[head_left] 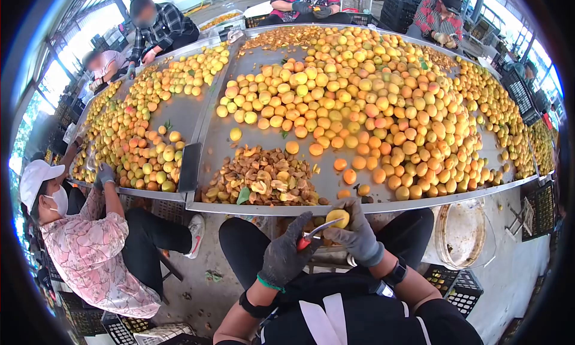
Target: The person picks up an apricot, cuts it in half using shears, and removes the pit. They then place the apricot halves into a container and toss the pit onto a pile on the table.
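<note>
Yellow fruit [337, 218]: held up just beyond the near edge of the metal surface [224, 159], above the wearer's lap. Right hand [361, 240], grey-gloved: fingers curled round the fruit. Left hand [286, 252], dark-gloved, green at the cuff: closed on a red-handled tool [304, 242], its slim metal end angled up against the fruit. Dark band on left wrist; watch [396, 272] on right.

On the surface, beyond the hands and to their left: low heap of cut fruit pieces [263, 180], brownish orange, green leaf [243, 195] on its near side. Beyond and to the right: broad spread of whole fruit [407, 117], yellow to orange, a few strays near the edge. More whole fruit [147, 156] on the section to the left, past a raised divider.

Below the surface, right: pale round bucket [442, 231], stained inside; black crates [462, 292] nearer the wearer.

Left: seated co-worker [96, 255], white cap, mask, pink patterned shirt, gloved hand [106, 174] at the fruit. Other people along the far side.
</note>
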